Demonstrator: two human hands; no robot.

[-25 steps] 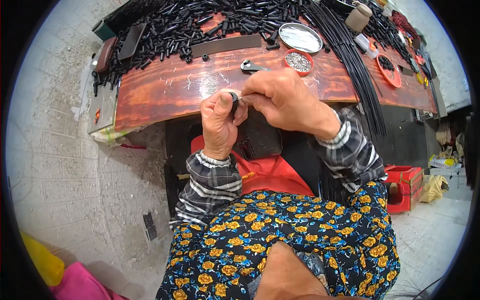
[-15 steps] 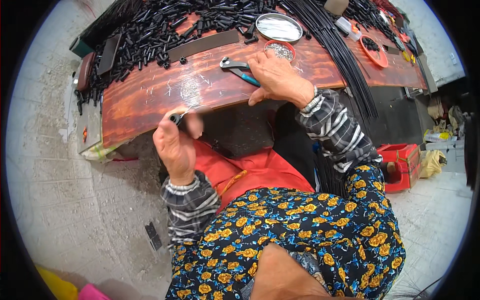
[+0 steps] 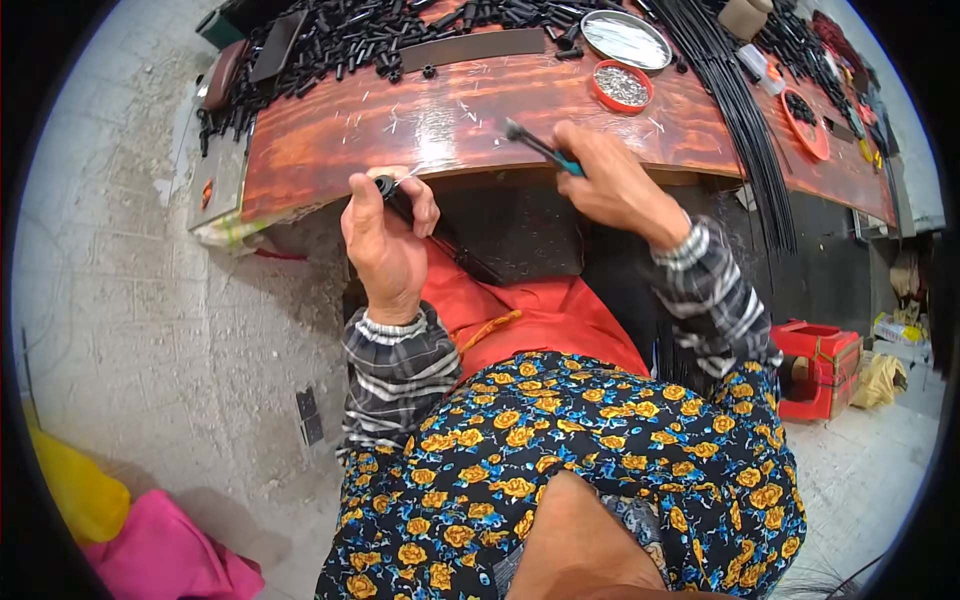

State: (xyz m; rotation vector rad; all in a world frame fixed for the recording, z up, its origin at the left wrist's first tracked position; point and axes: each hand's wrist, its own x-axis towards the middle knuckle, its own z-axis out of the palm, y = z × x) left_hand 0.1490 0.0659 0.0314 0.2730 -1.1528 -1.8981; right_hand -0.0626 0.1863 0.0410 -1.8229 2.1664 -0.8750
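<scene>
My left hand (image 3: pixel 388 250) is closed around a black tubular part (image 3: pixel 386 185) just off the front edge of the table (image 3: pixel 300 165). A thin pale wire or strip (image 3: pixel 408 176) sticks out beside the part's round end, near my thumb and fingertips. A longer dark piece seems to run down from that hand over my lap. My right hand (image 3: pixel 615 185) is wrapped around the teal handles of end-cutting pliers (image 3: pixel 540 147), held above the table's front edge. The pliers' head, blurred by motion, points left toward my left hand. The two hands are apart.
Black tubular parts (image 3: pixel 350 50) are heaped along the back. A red dish (image 3: pixel 625 109) holds small metal pieces, beside a round tin (image 3: pixel 585 40) of pale strips. Long black rods (image 3: pixel 765 170) hang over the table edge. A red stool (image 3: pixel 825 370) stands at right.
My right hand has taken hold of the pliers, lifted them off the table and drawn them back toward me. My left hand still holds the black part. The whole view has shifted.
</scene>
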